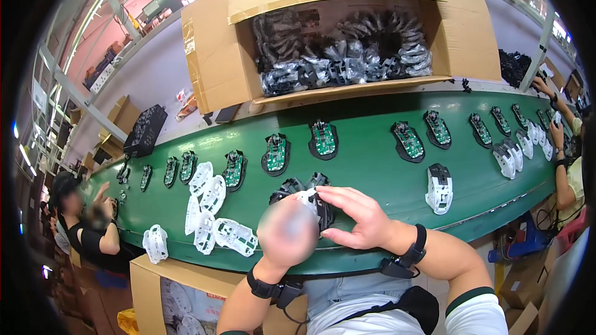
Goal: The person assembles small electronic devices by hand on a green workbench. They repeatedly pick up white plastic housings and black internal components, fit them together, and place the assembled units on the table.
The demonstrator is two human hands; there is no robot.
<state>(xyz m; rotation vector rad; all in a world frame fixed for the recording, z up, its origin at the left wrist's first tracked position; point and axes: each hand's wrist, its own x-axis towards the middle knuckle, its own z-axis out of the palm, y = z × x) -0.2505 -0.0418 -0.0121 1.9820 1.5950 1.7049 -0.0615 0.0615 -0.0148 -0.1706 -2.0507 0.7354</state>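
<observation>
Close in front of me, both hands meet around a computer mouse shell, whose dark side shows between them with a small white piece at its top. My left hand is closed on it; blur covers most of that hand. My right hand is curved, its fingertips and thumb on the shell's right side. Just beyond my hands lie dark mouse parts, partly hidden. White mouse shells lie loosely piled to the left, and a white and black shell rests to the right.
Mouse bases with green circuit boards line the green conveyor belt. Behind it, an open carton holds bagged dark parts. A black tray stands back left. Co-workers sit at the left and right. Another carton is below left.
</observation>
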